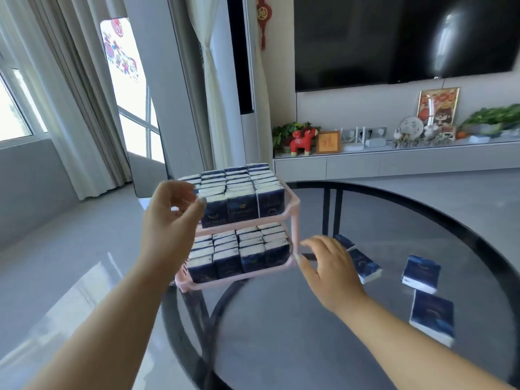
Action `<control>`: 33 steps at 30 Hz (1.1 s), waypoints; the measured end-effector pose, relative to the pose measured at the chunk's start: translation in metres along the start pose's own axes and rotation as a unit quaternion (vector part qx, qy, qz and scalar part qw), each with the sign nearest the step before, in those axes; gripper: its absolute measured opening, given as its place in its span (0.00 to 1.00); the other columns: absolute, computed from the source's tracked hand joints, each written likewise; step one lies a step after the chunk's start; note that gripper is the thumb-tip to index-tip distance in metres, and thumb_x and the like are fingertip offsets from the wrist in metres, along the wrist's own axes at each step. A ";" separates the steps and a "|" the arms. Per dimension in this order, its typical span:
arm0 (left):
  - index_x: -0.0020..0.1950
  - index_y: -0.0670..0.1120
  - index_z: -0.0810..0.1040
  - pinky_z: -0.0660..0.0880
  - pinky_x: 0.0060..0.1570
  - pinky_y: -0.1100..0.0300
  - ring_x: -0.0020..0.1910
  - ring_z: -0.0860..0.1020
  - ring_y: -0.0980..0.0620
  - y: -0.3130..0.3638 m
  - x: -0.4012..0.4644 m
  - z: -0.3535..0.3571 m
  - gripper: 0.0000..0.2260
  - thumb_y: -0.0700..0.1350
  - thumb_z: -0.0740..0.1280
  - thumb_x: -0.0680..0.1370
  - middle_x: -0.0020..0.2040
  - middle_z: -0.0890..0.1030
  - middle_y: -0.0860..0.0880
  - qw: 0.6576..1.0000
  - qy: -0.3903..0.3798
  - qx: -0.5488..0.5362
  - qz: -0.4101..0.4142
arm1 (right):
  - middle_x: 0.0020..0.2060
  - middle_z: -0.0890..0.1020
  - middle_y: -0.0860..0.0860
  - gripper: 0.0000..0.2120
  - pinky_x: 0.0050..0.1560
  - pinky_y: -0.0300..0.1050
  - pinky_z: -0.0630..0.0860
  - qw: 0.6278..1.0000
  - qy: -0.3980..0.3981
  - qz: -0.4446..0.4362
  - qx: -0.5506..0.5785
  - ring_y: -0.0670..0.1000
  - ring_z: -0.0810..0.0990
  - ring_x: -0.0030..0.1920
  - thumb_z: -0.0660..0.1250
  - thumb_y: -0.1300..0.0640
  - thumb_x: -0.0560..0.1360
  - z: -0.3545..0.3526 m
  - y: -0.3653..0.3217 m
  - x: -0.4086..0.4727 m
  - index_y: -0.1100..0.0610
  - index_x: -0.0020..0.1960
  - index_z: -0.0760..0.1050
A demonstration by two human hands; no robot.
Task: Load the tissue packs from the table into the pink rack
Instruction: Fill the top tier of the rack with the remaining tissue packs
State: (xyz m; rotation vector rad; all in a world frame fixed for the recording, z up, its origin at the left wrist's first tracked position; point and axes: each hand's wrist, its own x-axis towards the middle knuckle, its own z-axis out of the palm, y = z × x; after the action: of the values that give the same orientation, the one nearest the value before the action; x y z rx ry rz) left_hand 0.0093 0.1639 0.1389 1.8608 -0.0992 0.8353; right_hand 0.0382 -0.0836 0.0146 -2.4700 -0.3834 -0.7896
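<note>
- My left hand, fingers loosely spread, holds nothing beside the pink rack's upper tier.
- My right hand, fingers relaxed, touches the lower rim.
- Racked packs read "TWINKLE".
- Four loose tissue packs lie on the glass worktop.

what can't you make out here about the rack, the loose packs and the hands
Head view only:
- Pink rack: its left side is hidden by the left hand, so any grip is unclear.
- Right hand: covers part of two loose tissue packs, so contact is unclear.
- Nearest loose pack: motion-blurred, print unreadable.
- Rear rows of racked packs: only their tops show.
</note>
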 end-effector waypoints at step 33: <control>0.70 0.48 0.70 0.64 0.69 0.54 0.69 0.64 0.51 -0.078 -0.150 0.107 0.22 0.58 0.58 0.80 0.67 0.70 0.52 0.939 -0.193 0.259 -0.117 | 0.62 0.72 0.41 0.19 0.57 0.46 0.66 0.977 -0.183 0.081 -0.074 0.49 0.72 0.62 0.60 0.44 0.76 -0.005 0.011 -0.060 0.41 0.66 0.69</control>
State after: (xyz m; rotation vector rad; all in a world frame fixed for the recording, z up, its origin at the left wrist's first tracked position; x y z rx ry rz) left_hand -0.0170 0.0643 -0.0329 2.4607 0.1097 0.3337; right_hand -0.0070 -0.1022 -0.0227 -2.7476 -0.2553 -0.3019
